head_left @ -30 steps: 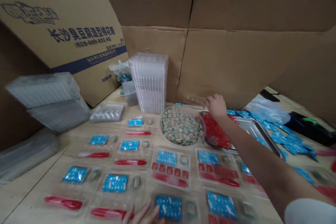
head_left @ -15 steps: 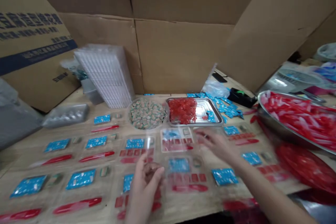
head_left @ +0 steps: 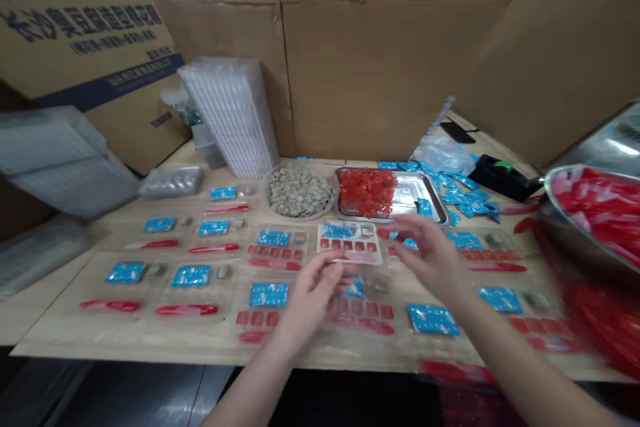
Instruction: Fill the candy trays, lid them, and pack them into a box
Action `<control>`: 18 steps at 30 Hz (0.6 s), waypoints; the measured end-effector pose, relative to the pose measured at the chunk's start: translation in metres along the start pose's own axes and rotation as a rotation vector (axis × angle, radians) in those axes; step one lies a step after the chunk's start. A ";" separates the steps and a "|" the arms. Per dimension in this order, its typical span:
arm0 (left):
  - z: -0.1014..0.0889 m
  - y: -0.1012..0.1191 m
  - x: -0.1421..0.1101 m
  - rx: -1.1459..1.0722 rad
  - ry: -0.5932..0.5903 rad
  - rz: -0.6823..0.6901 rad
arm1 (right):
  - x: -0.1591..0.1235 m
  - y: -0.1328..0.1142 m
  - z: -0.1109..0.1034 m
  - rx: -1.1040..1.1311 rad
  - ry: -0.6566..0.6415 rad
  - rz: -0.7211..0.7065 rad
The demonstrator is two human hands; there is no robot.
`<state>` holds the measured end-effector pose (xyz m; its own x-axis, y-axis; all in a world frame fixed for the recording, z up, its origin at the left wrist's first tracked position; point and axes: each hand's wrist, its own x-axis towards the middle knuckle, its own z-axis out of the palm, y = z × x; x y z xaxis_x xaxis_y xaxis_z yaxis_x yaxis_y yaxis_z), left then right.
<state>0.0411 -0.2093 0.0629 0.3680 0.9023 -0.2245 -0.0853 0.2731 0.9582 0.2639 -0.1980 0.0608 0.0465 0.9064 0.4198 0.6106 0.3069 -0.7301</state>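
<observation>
A clear blister tray [head_left: 349, 243], lying crosswise, is pinched in the near-shut grip of the left hand [head_left: 310, 300]; the half-open, empty grip of the right hand [head_left: 430, 257] is held beside its right end.

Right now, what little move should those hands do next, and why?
Probably move the right hand onto the right edge of the clear plastic tray to steady it: the left hand is at its lower edge, while the right hand hangs just apart from it.
</observation>
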 end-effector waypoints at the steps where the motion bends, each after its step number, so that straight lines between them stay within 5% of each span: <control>1: 0.008 0.000 0.000 -0.216 -0.045 -0.084 | -0.014 -0.016 0.007 -0.038 0.002 -0.073; 4: 0.022 0.000 -0.002 -0.594 -0.056 -0.179 | -0.043 -0.048 0.023 -0.097 -0.032 -0.210; 7: 0.021 -0.004 -0.006 -0.678 0.074 -0.169 | -0.054 -0.061 0.033 -0.067 0.000 -0.150; 12: 0.012 -0.011 -0.015 -0.554 0.174 -0.058 | -0.054 -0.066 0.047 -0.113 -0.013 0.001; 18: 0.002 -0.016 -0.021 -0.132 0.217 0.127 | -0.055 -0.070 0.056 -0.078 -0.089 0.082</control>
<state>0.0363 -0.2331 0.0525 0.1414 0.9785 -0.1501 -0.2431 0.1813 0.9529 0.1742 -0.2530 0.0588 0.0306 0.9508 0.3084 0.6671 0.2103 -0.7146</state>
